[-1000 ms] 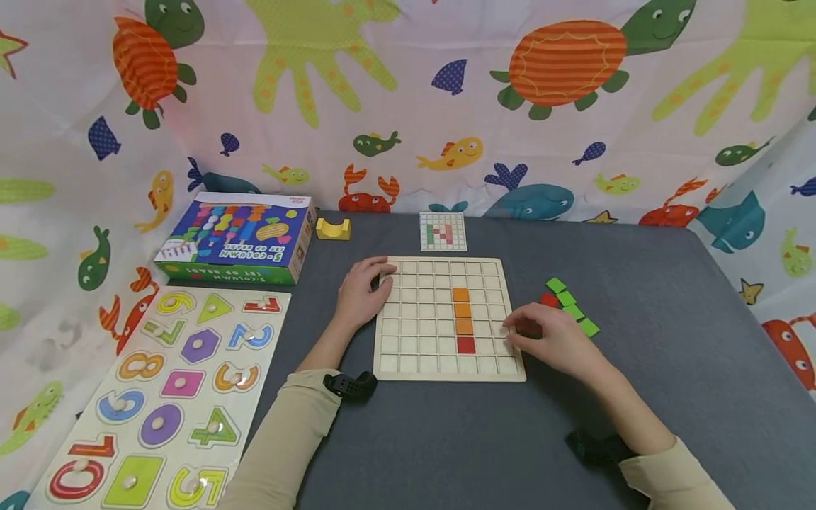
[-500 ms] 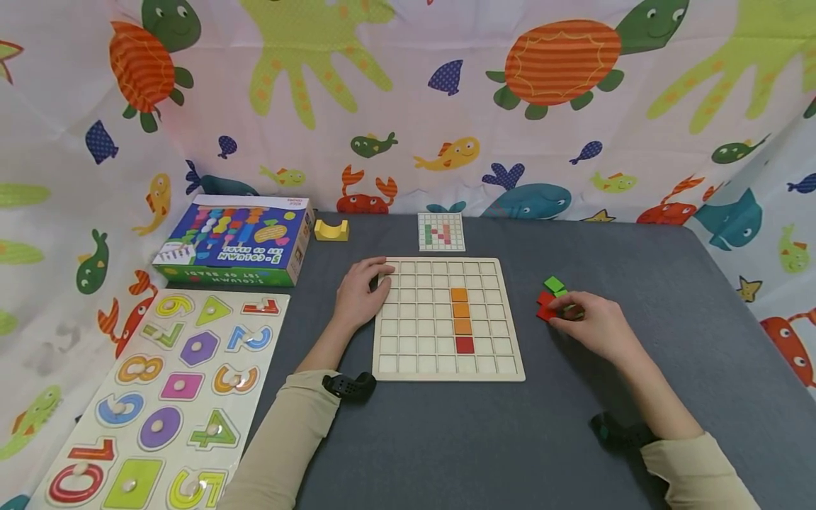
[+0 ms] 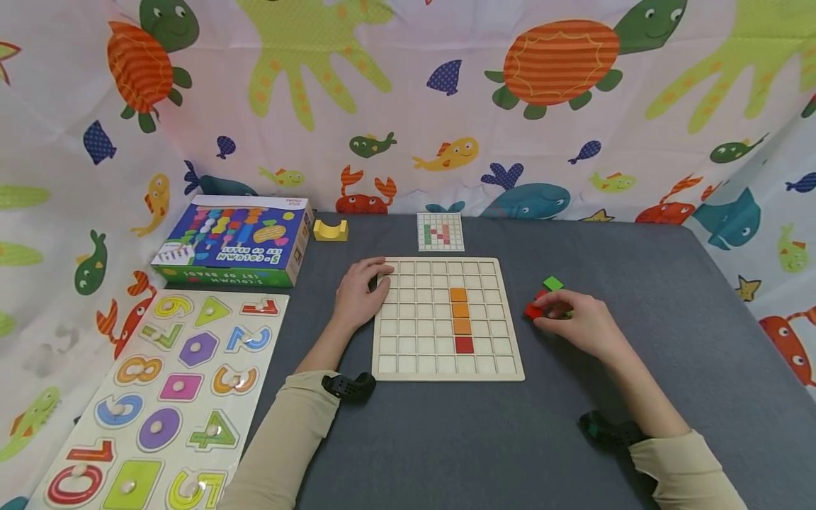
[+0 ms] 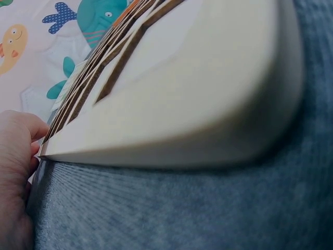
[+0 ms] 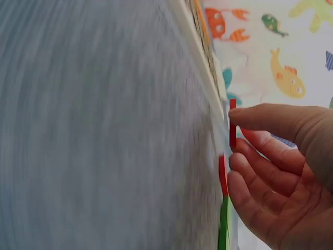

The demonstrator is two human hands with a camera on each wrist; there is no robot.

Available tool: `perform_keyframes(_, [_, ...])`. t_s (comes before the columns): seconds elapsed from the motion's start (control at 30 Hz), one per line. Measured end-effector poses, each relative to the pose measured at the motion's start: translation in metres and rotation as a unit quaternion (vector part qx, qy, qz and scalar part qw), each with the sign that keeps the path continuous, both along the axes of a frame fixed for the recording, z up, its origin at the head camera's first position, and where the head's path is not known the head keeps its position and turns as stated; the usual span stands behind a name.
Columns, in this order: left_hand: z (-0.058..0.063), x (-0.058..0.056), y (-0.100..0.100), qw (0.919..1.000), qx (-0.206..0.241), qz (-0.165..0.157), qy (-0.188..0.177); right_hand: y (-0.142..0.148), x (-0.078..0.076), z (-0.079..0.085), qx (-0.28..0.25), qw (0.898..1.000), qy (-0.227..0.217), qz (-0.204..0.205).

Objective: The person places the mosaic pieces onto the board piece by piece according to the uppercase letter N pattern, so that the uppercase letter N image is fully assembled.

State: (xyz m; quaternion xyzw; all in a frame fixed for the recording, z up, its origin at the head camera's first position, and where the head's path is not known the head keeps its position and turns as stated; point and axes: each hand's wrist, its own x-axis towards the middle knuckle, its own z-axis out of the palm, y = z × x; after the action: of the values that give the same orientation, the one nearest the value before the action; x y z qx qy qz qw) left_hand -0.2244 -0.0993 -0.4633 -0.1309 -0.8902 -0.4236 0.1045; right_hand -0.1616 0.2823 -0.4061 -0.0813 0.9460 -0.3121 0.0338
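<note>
My left hand (image 3: pixel 362 297) rests at the left edge of a wooden grid board (image 3: pixel 446 377), its fingertips on the rim. In the left wrist view, the fingers touch the far end of the same board (image 4: pixel 208 104). Three orange square tiles (image 3: pixel 460 310) and one red tile (image 3: pixel 464 345) form a column in the grid. Right of the board, my right hand (image 3: pixel 586 322) pinches another red tile (image 5: pixel 232 125) between thumb and finger. A green tile (image 3: pixel 553 283) lies just behind that hand, which partly hides the other loose tiles.
A small pattern card (image 3: pixel 440 232) lies behind the board, with a yellow curved block (image 3: pixel 331 231) farther left. A blue and green bead-set box (image 3: pixel 232 241) stands at the back left. In front of it lies a number-and-shape puzzle board (image 3: pixel 255 354). A printed cloth (image 3: pixel 408 71) hangs behind.
My right hand has left the board's right edge, reached the loose tiles and taken a red one, now shifted slightly left. The left hand stays at the board.
</note>
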Motion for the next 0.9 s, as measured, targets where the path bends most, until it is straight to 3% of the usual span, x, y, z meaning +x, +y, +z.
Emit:
perform_keyframes(0.23, [0.001,0.001,0.0,1.0,0.0,0.001,0.004,-0.037,-0.005,-0.003,-0.074,0.995,-0.034,0.051])
perform_keyframes(0.53, [0.001,0.0,0.001,1.0,-0.002,0.003,-0.001,-0.09,0.0,-0.002,-0.109,0.984,-0.05,0.128])
perform_keyframes(0.9, [0.0,0.0,0.0,0.9999,-0.004,0.008,-0.007,-0.116,-0.004,-0.005,-0.102,0.977,0.006,0.186])
